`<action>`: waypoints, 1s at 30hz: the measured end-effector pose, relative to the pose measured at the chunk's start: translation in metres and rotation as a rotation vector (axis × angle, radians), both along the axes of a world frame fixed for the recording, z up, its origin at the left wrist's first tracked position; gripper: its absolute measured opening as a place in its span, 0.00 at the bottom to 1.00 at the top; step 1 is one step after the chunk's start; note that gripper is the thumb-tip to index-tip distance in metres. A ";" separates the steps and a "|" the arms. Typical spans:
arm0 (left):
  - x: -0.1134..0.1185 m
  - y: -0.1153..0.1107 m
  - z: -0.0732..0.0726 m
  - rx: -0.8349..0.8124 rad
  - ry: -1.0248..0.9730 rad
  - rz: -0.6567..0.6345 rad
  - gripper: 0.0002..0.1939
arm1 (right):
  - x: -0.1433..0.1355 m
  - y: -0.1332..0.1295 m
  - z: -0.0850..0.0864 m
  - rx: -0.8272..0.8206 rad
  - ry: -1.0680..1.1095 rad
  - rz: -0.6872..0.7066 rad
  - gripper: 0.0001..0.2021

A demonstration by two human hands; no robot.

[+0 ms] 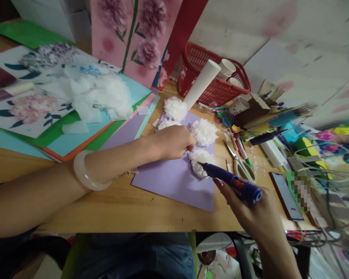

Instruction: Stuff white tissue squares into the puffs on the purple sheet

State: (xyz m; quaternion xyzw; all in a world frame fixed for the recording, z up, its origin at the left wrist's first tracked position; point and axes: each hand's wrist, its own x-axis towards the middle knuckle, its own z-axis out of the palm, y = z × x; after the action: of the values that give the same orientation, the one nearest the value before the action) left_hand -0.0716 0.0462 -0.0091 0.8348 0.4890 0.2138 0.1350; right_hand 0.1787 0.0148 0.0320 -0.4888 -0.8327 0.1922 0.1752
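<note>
My left hand [176, 142], a white bangle [88, 170] on its wrist, is closed over a purple sheet [168, 176] on the table. Its fingertips point down and whatever they pinch is hidden. In my right hand [250, 205] is a blue hot glue pen [232, 179], its dark tip over a white tissue-paper pompom [197, 164] at the sheet's right side. Another pompom [203, 132] lies just above that one, and a third pompom [175, 109] sits at the sheet's top. A further pompom [165, 124] is partly covered by my left hand.
Scissors [242, 168] and markers [244, 149] lie right of the sheet, with a phone [286, 197] beyond. Behind stand a red basket [189, 69] with paper cups and a white paper roll [203, 83]. White tissue [104, 93] covers coloured papers at left. Cables [317, 170] tangle at right.
</note>
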 end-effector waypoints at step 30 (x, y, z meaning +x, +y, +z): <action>0.000 0.001 0.000 0.026 0.018 -0.006 0.17 | -0.010 0.002 0.005 -0.013 -0.102 0.021 0.18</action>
State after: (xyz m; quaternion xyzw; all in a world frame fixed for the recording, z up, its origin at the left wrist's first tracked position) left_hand -0.0717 0.0474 -0.0090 0.8399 0.4848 0.2122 0.1204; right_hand 0.1688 0.0168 0.0368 -0.4903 -0.8444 0.1744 0.1272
